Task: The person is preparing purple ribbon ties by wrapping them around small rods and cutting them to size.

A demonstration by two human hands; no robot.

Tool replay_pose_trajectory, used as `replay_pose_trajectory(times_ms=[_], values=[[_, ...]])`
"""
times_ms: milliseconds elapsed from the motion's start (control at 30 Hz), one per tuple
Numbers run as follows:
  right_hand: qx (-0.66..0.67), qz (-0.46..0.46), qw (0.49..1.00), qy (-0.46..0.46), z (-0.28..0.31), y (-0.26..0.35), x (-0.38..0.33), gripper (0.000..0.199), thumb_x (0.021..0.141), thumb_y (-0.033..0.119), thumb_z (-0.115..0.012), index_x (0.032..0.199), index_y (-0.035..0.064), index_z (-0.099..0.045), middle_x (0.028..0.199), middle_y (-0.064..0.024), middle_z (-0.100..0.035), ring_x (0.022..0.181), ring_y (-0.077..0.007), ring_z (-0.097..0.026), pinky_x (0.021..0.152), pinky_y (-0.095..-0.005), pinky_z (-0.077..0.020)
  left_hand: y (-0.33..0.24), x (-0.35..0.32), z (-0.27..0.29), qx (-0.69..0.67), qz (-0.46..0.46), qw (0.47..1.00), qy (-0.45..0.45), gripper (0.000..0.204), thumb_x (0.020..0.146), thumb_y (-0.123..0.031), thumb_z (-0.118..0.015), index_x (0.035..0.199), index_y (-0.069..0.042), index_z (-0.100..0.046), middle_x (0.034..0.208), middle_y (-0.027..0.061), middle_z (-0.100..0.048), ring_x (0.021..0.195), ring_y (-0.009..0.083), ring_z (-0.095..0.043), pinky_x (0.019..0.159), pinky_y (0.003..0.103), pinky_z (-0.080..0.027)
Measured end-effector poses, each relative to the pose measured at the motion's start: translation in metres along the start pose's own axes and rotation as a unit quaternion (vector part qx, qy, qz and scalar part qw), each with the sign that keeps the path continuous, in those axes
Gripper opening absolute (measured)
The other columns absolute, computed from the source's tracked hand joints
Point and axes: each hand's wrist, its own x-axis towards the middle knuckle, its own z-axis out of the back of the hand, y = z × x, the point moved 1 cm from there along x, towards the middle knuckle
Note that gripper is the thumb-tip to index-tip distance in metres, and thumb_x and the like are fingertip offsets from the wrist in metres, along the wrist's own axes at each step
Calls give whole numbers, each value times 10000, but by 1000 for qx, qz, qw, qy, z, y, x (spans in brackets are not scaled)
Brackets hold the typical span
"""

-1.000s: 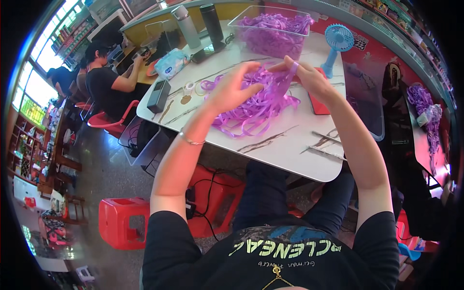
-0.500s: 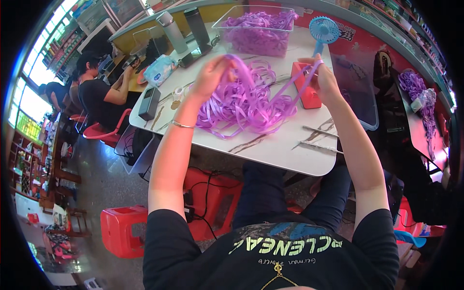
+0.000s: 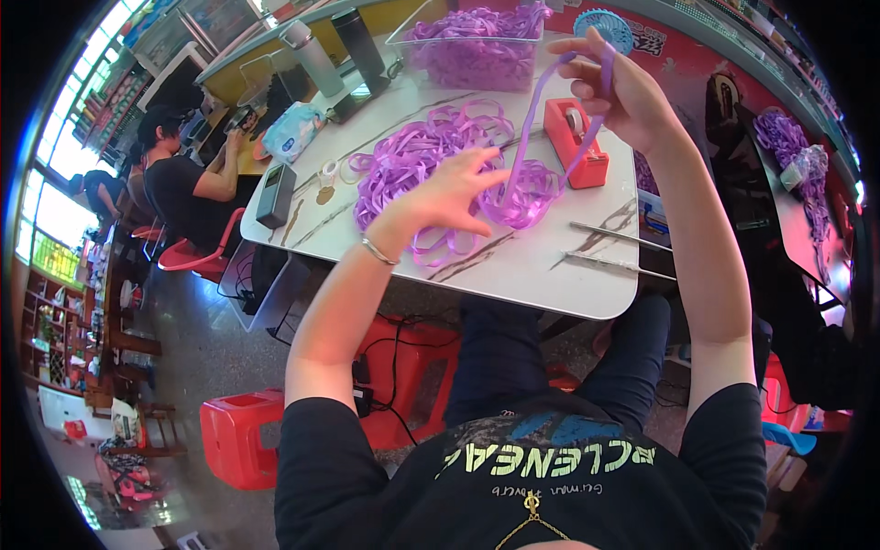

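Risen, right hand lifts purple ribbon; left hand spread.

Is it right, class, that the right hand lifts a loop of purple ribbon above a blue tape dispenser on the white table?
Not quite. The head view shows the tape dispenser is red, not blue. The rest holds: the right hand lifts a loop of purple ribbon above it, on the white table.

Light blue soft pack with white label, probably wet wipes, on table's far left corner, beside dark flat box. Clear plastic tub of purple ribbon at far edge. Red sign with pale marks behind table, partly hidden.
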Motion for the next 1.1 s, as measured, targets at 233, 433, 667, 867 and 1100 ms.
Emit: replay_pose_trajectory(times_ms=[233, 433, 667, 867, 1100], values=[[184, 29, 981, 50, 42, 30, -21, 423, 941, 330, -442, 1233, 24, -460, 824, 0, -527, 502, -10, -286, 395, -160, -208, 16, 8, 8, -102, 54, 993, 6, 165, 749, -22, -559, 911, -7, -587, 1036, 126, -562, 989, 251, -540, 884, 349, -413], [314, 72, 947, 0, 127, 29, -60, 375, 948, 272, -432, 1207, 1, -457, 740, 4, -436, 494, -35, -270, 384, -180, -193, 36, 7, 59, -644, 211, 716, -171, 298, 930, -269, -404, 807, -44, -556, 740, 56, -544, 750, 186, -563, 733, 353, -467], [261, 143, 955, -1, 153, 41, -122, 362, 949, 268, -438, 1185, -5, -473, 737, 15, -397, 505, -28, -274, 392, -173, -212, 86, 8, 98, -708, 213, 632, -232, 302, 918, -281, -426, 658, -138, -369, 587, -35, -324, 478, 67, -330, 517, 232, -346], [71, 165, 974, -136, 141, 56, -164, 367, 933, 153, -462, 1261, -10, -433, 886, -21, -518, 539, 7, -307, 409, -129, -232, 103, 5, 105, -655, 269, 619, -340, 277, 886, -257, -457, 645, -150, -370, 552, -54, -288, 448, 68, -281, 427, 219, -268], [-144, 91, 979, -109, 129, 47, -197, 495, 818, 12, -474, 1306, -15, -400, 1097, -121, -569, 618, -20, -418, 466, -105, -302, 113, -7, 64, 12, 354, 933, 54, 237, 766, -206, -532, 859, 8, -571, 743, 143, -607, 676, 281, -592, 678, 359, -481]])
